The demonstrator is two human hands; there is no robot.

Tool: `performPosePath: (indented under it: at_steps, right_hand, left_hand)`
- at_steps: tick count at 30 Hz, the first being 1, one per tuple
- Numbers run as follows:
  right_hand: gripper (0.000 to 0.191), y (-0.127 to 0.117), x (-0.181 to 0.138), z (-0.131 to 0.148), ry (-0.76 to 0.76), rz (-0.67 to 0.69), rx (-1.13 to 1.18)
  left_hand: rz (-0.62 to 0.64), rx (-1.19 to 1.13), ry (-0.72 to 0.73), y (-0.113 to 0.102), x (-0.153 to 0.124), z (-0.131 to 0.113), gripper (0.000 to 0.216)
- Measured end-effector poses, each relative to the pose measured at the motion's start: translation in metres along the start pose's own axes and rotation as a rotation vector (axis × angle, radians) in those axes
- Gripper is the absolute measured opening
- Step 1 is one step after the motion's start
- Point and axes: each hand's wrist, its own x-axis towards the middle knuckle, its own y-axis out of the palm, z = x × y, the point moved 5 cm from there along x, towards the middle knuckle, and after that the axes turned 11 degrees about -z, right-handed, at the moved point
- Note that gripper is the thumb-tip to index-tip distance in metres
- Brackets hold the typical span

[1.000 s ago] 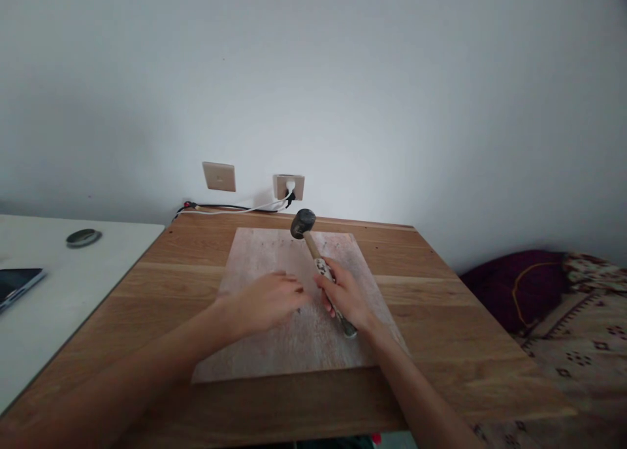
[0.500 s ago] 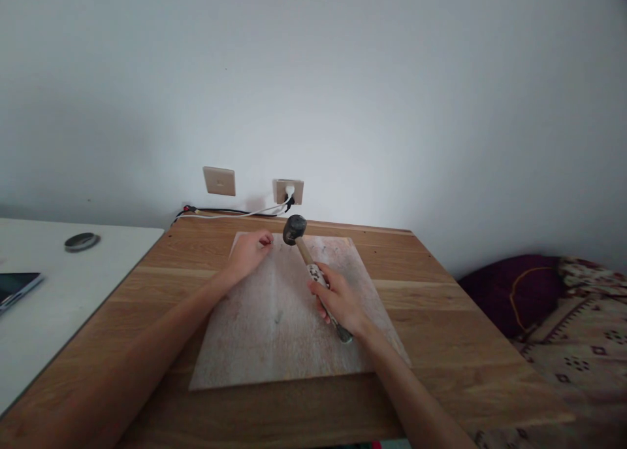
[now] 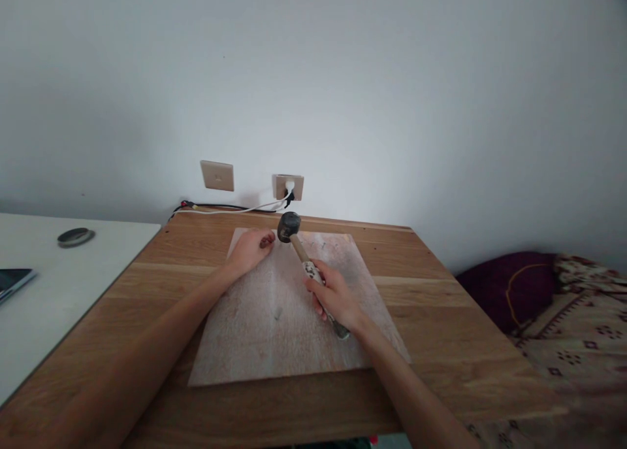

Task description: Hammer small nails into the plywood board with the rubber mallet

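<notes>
My right hand (image 3: 333, 295) is wrapped round the handle of a mallet (image 3: 301, 248) with a dark, rounded head and a light wooden shaft. The mallet slants over a pale, worn board (image 3: 264, 344), its head pointing away from me. My left hand (image 3: 252, 249) rests at the board's far left corner, fingers curled in a pinch close to the mallet head. Whatever sits between those fingertips is too small or hidden to make out. Small dark marks show along the board's far edge.
Under the board is a wooden table (image 3: 441, 344). Cables (image 3: 230, 208) run along its back edge to a wall socket (image 3: 289, 186). On the left, a white table (image 3: 34, 351) bears a round dish (image 3: 74, 237) and a tablet-like device (image 3: 14, 280). Patterned fabric (image 3: 578, 351) lies at right.
The mallet head has shifted slightly left, nearer my left hand. My left hand stays at the board's far corner with its fingers curled. The camera view has moved a little.
</notes>
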Motion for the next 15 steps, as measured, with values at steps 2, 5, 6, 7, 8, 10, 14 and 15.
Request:
performPosePath:
  at_steps: [2,5,6,7,8,10,14,15]
  right_hand:
    - [0.043,0.002,0.000,0.000,0.004,0.009,-0.011]
    - [0.038,0.006,0.002,0.002,0.005,0.025,-0.032]
    - [0.037,0.008,0.002,0.003,0.002,0.030,-0.039]
    - [0.036,0.010,0.002,0.004,-0.003,0.032,-0.048]
    - [0.036,0.012,0.002,0.005,-0.008,0.031,-0.058]
    - [0.037,0.015,0.003,0.008,-0.006,0.023,-0.090]
    - [0.032,0.019,0.004,0.012,0.026,0.046,-0.142]
    - [0.030,0.020,0.004,0.013,0.031,0.050,-0.144]
  left_hand:
    - [0.002,-0.011,0.003,0.000,0.001,-0.001,0.012]
    - [0.019,-0.064,-0.054,0.003,0.001,0.002,0.014]
    - [0.017,-0.083,-0.074,0.004,0.001,0.003,0.016]
    - [0.011,-0.099,-0.089,0.005,0.000,0.004,0.020]
    - [0.004,-0.113,-0.099,0.005,0.000,0.005,0.024]
    - [-0.009,-0.127,-0.102,0.004,0.000,0.007,0.032]
    - [-0.019,0.017,-0.082,-0.017,0.007,0.013,0.021]
    - [0.010,0.056,-0.075,-0.025,0.009,0.014,0.013]
